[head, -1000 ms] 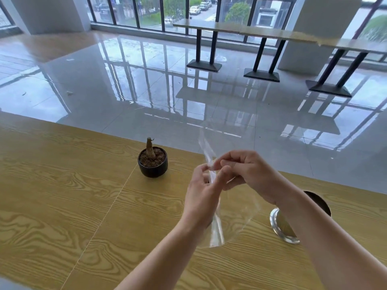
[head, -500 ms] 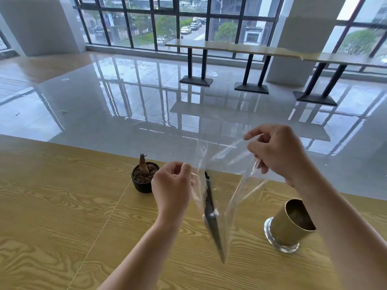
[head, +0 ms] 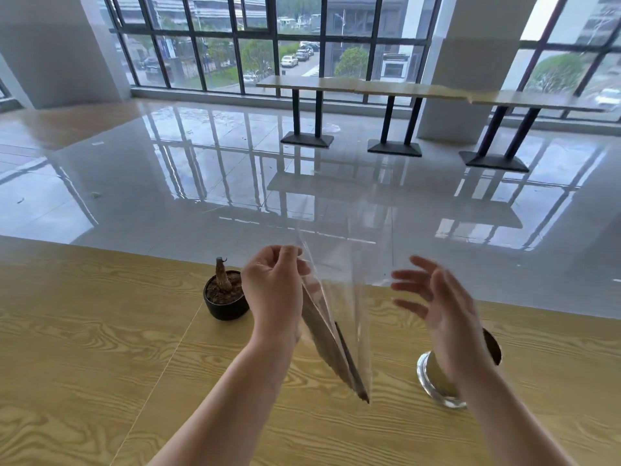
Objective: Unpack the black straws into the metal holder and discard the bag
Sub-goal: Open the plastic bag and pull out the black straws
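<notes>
Released from the bag [head: 339, 280], the right hand [head: 437, 304] is now held beside it with fingers spread. One upper edge is pinched by the left hand [head: 274, 294]. Black straws [head: 342, 361] are seen slanted inside, above the table [head: 100, 348], near the metal holder [head: 440, 378].

The place looked like a large, sparsely furnished café or canteen hall, shown by its glossy tiled floor [head: 168, 183], tall black-framed windows [head: 255, 45] facing parked cars, long wooden bar tables [head: 420, 89] on black pedestal legs, and a wood-grain counter [head: 84, 348] with a small potted plant [head: 224, 294].
</notes>
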